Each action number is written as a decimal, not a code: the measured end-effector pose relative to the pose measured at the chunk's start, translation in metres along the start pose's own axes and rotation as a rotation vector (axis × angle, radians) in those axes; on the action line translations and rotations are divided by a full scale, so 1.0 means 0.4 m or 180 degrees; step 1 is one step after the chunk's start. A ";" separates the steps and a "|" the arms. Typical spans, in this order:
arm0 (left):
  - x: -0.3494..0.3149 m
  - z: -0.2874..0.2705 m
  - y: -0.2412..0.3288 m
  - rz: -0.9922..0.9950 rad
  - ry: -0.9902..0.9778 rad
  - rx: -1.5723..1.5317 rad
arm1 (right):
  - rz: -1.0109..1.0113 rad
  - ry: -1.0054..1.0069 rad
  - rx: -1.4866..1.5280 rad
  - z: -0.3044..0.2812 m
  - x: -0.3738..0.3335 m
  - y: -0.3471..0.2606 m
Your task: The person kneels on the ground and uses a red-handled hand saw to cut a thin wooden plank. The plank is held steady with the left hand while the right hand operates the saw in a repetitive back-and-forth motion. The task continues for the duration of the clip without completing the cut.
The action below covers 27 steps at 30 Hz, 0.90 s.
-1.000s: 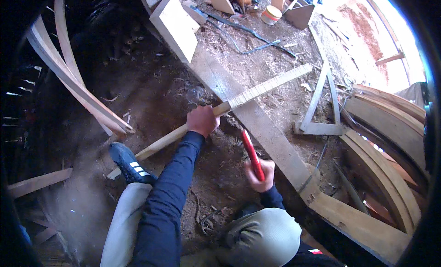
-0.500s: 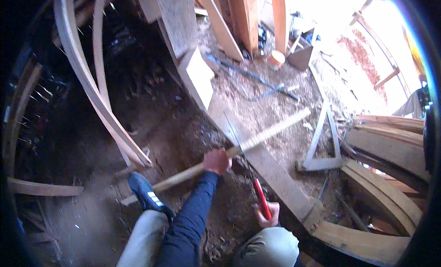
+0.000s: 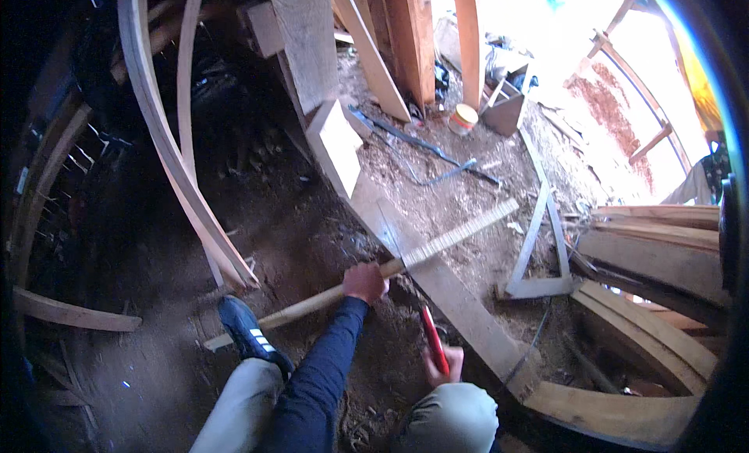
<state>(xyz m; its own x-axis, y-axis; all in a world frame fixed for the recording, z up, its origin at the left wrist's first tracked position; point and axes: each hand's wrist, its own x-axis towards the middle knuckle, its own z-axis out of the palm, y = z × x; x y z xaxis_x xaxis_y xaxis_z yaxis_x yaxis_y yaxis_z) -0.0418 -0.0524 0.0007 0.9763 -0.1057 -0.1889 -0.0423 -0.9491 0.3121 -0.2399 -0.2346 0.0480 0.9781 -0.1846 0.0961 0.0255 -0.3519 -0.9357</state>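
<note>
My left hand (image 3: 365,283) is closed around a long pale wooden stick (image 3: 312,303), pressing it down near a thick plank (image 3: 460,297). The stick lies across that plank, and its far right part looks striped. In my right hand (image 3: 446,365) is the red handle of a handsaw (image 3: 434,340), in front of my right knee. Its thin blade, seen nearly edge-on, runs forward across the stick, just right of my left hand. My left shoe (image 3: 251,330) rests at the stick's near left end; whether it presses on the stick I cannot tell.
A triangular wooden frame (image 3: 540,285) lies right of the plank, near curved timbers (image 3: 608,410). Beyond the stick are a dark strap-like length (image 3: 437,147) and a small jar (image 3: 463,119). Curved wooden ribs (image 3: 168,153) rise at the left; upright posts (image 3: 409,40) stand ahead.
The red saw handle and my right hand have shifted slightly left and toward me. My left hand still grips the stick. The whole view has tilted a little.
</note>
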 end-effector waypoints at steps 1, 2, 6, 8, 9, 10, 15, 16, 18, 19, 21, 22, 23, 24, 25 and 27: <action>-0.004 0.000 0.002 -0.0012 0.0034 -0.0008 | -0.0214 -0.0219 -0.0157 -0.002 0.045 0.019; 0.000 -0.009 -0.001 -0.0043 0.0109 -0.0003 | -0.0437 -0.0250 -0.0254 0.018 0.098 -0.016; 0.003 -0.025 -0.017 -0.0036 -0.0011 -0.0022 | -0.0244 -0.0347 -0.0106 0.046 0.104 -0.005; 0.003 -0.023 -0.025 -0.0067 0.0052 -0.0047 | -0.0120 -0.0519 -0.0168 0.011 0.037 0.001; 0.004 -0.024 -0.025 -0.0043 0.0045 -0.0056 | -0.0077 -0.0507 -0.0172 -0.012 0.006 0.011; 0.003 -0.025 -0.019 -0.0017 0.0033 -0.0066 | -0.0027 -0.0493 -0.0179 -0.032 -0.010 -0.013; 0.003 -0.025 -0.007 -0.0055 -0.0036 -0.0113 | -0.0253 -0.0730 -0.0322 -0.039 0.022 -0.066; 0.005 -0.028 -0.011 -0.0056 -0.0023 -0.0104 | -0.0300 -0.0731 -0.0311 -0.037 0.028 -0.065; 0.002 -0.034 -0.024 -0.0152 -0.0009 -0.0038 | -0.0151 -0.0907 -0.0301 -0.052 0.036 -0.048; 0.002 -0.034 -0.018 -0.0163 -0.0019 -0.0034 | -0.0084 -0.0941 -0.0294 -0.062 0.040 -0.044; 0.003 -0.033 -0.007 -0.0142 0.0037 -0.0015 | 0.0060 -0.0942 -0.0057 -0.074 0.036 -0.029; 0.003 -0.029 0.001 -0.0134 0.0063 -0.0004 | -0.0067 -0.0811 -0.0055 -0.071 0.047 -0.013; 0.001 -0.019 0.001 -0.0091 0.0137 0.0019 | -0.0179 -0.0705 -0.0051 -0.061 0.063 0.002; 0.007 -0.014 -0.003 -0.0047 0.0210 0.0039 | -0.0291 -0.0598 -0.0050 -0.052 0.079 0.014; 0.009 -0.010 -0.012 -0.0009 0.0271 0.0071 | -0.0255 -0.0668 -0.0142 -0.035 0.094 0.002; 0.020 -0.013 -0.031 -0.0007 0.0092 0.0117 | -0.0376 -0.0710 -0.0115 0.009 0.107 0.013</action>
<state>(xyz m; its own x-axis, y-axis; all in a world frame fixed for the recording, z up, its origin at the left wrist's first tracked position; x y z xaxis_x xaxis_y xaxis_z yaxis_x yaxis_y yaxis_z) -0.0325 -0.0400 0.0003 0.9821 -0.0953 -0.1623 -0.0474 -0.9597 0.2770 -0.1973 -0.2411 0.0458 0.9903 0.0654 0.1229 0.1388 -0.3922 -0.9093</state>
